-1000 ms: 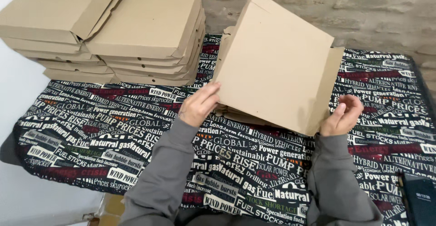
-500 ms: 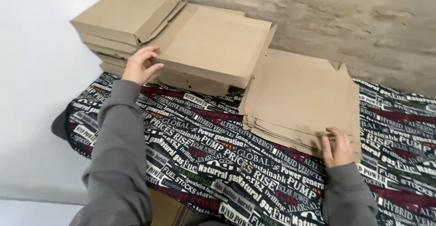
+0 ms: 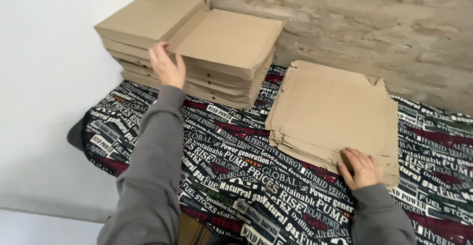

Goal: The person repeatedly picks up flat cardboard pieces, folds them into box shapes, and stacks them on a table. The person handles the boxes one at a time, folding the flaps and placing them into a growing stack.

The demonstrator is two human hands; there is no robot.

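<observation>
Nearest, the right hand [image 3: 362, 167] lies palm down, fingers spread and flat, pressing the near edge of a pile of flat cardboard blanks [image 3: 335, 114]; it grips nothing. The blanks are plain brown, unfolded, with notched flaps along the far edge, stacked slightly askew on a black cloth printed with lettering [image 3: 236, 176]. The pile lies level, its long side running from the near left toward the brick wall [image 3: 369, 23] at the far right. Farther off, the left arm stretches forward in a grey sleeve [image 3: 152, 166], and the left hand [image 3: 166, 67] is open, fingers loosely curved, touching the front of two stacks of folded boxes [image 3: 207, 53] against the wall.
</observation>
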